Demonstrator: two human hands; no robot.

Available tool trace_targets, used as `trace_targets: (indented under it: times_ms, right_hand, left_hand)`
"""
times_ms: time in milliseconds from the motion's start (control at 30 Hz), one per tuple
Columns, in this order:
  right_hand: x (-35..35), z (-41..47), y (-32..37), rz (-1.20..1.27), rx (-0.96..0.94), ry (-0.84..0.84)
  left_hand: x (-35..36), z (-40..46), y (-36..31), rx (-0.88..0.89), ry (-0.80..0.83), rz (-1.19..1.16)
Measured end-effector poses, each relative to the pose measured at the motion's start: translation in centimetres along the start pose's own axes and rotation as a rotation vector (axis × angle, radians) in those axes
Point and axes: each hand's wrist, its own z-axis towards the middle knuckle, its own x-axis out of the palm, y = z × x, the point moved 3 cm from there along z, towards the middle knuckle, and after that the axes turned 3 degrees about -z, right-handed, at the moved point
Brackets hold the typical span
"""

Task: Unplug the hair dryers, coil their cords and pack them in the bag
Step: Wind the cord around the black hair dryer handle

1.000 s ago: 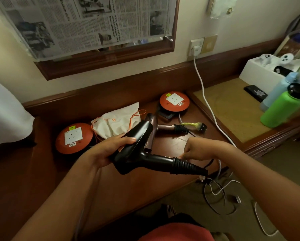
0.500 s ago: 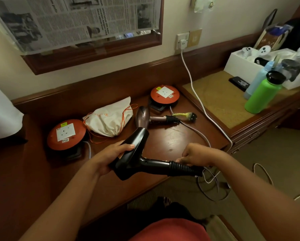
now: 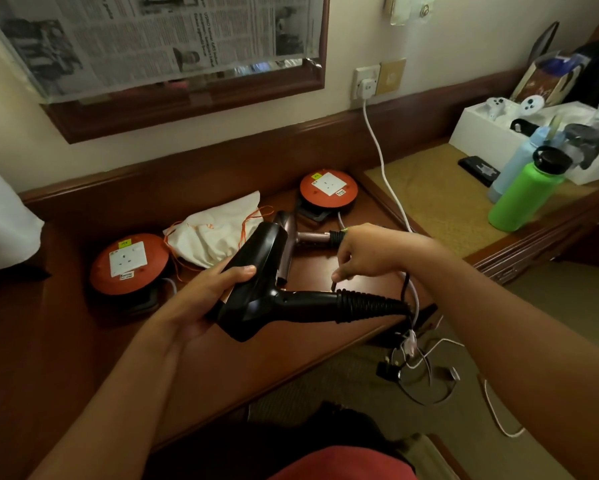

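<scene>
A: In the head view, what does the person hold?

B: The left hand (image 3: 208, 299) has its grip clamped around the barrel of the black hair dryer (image 3: 274, 292), thumb on top, with the handle pointing toward the person's right above the desk (image 3: 66, 341). The right hand (image 3: 364, 254) has its fingers pinched together on the black cord (image 3: 405, 289), just above the ribbed strain relief at the handle's end.

A: And where does that cord run?

B: From the strain relief it loops up to the right hand and falls past the desk edge to the floor, where a black plug (image 3: 384, 370) lies among loose cables.

A: Where is the other dryer, taking the black hair dryer as landmark?

B: The pink hair dryer (image 3: 291, 237) lies on the desk right behind it, partly hidden, its handle pointing right. The cream drawstring bag (image 3: 215, 237) rests behind and to the left of the black one, flat on the desk.

A: Anything else nearby?

B: One orange cable reel (image 3: 128, 263) sits to the left of it, beside the bag; a second orange reel (image 3: 327, 187) sits behind it, near the wall. A white cable (image 3: 381, 157) hangs from the wall socket (image 3: 365, 83) far behind it, and a green bottle (image 3: 523, 195) stands well to its right.
</scene>
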Motion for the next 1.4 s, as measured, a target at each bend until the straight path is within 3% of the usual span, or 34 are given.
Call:
trace_targets:
  times_ms: [400, 600, 800, 1100, 1400]
  right_hand:
    - [-8.9, 5.4, 1.2, -0.284, -0.15, -0.005]
    - [-10.8, 8.0, 0.5, -0.288, -0.22, -0.084]
    - [-11.7, 10.2, -0.2, -0.2, -0.251, -0.075]
    - [-8.7, 11.0, 1.1, -0.204, -0.265, -0.161]
    - [-1.7, 10.3, 1.5, 0.193, -0.135, -0.372]
  left_hand:
    - [0.3, 2.7, -5.5, 0.082, -0.151, -0.014]
    - [-0.2, 5.1, -5.9, -0.023, -0.368, -0.051]
    - [-0.8, 7.2, -4.6, 0.003, -0.655, -0.106]
    - [-2.2, 7.5, -5.0, 0.08, -0.791, -0.218]
    - [-5.1, 8.5, -4.5, 0.11, -0.814, -0.306]
